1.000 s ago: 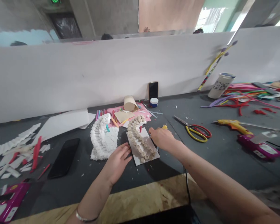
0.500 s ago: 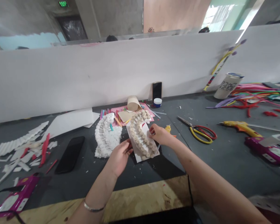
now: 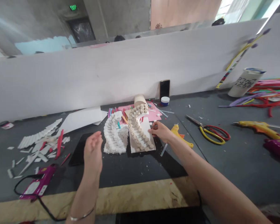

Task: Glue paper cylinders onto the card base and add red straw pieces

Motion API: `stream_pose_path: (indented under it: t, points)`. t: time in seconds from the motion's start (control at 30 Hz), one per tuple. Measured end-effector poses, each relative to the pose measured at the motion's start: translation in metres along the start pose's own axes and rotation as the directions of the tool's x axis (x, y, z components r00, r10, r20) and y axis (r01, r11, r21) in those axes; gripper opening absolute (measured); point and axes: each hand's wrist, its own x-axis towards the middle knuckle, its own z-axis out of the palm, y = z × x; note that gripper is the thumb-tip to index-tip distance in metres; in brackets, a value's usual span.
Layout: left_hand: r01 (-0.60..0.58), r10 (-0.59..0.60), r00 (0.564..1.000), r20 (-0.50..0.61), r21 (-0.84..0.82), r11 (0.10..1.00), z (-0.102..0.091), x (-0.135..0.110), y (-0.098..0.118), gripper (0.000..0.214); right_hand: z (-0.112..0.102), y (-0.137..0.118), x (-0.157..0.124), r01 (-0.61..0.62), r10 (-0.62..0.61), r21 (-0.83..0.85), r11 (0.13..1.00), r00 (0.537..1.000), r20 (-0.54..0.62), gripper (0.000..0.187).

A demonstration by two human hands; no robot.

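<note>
A curved model staircase edged with round beige discs (image 3: 143, 133) stands on a pale card base in the middle of the table. At its right edge, my right hand (image 3: 162, 132) has its fingers closed on the base. My left hand (image 3: 93, 151) is lifted, holding nothing, its fingers stretched out beside a dark phone (image 3: 78, 155) that it partly covers. Between the hands stands a second model staircase, white and crumbly (image 3: 115, 133), with a small teal piece on it. Behind my right wrist lies a yellow glue gun (image 3: 177, 133).
Scissors (image 3: 208, 130) and another yellow glue gun (image 3: 259, 126) lie to the right. Further back are a white cup (image 3: 247, 82), colored pipe cleaners (image 3: 259, 96), a propped phone (image 3: 164, 89) and a small jar (image 3: 165, 101). White scraps (image 3: 40, 143) and a purple device (image 3: 40, 182) are leftward.
My left hand has come off the disc-edged staircase and moved left, over the dark phone. The base is turned straighter, with my right hand still at its right edge. The view has shifted.
</note>
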Motion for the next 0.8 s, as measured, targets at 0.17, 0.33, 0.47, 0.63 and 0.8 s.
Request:
stream_pose_path:
  t: [0.17,0.33,0.47,0.63,0.8]
  points:
    - [0.020,-0.082,0.988,0.133,0.414,0.910,-0.032,0.043,-0.033,0.035,0.014,0.011,0.000,-0.044,0.043,-0.037,0.998,0.999,-0.022,0.031]
    - [0.018,-0.207,0.942,0.264,0.578,0.816,-0.028,0.060,-0.042,0.019,0.018,0.015,0.003,-0.045,0.043,-0.121,0.992,0.999,-0.024,0.030]
    - [-0.040,-0.231,0.911,0.342,0.629,0.776,-0.022,0.066,-0.041,0.013,0.018,0.012,0.006,-0.026,0.028,-0.178,0.984,1.000,0.008,0.029]
    - [-0.040,-0.248,0.899,0.360,0.632,0.774,-0.019,0.066,-0.045,0.017,0.019,0.013,0.013,0.004,0.003,-0.250,0.968,1.000,0.024,0.031]
    - [0.002,-0.221,0.930,0.295,0.595,0.804,-0.018,0.058,-0.049,0.016,0.019,0.017,0.021,0.023,-0.018,-0.302,0.953,1.000,0.018,0.035]
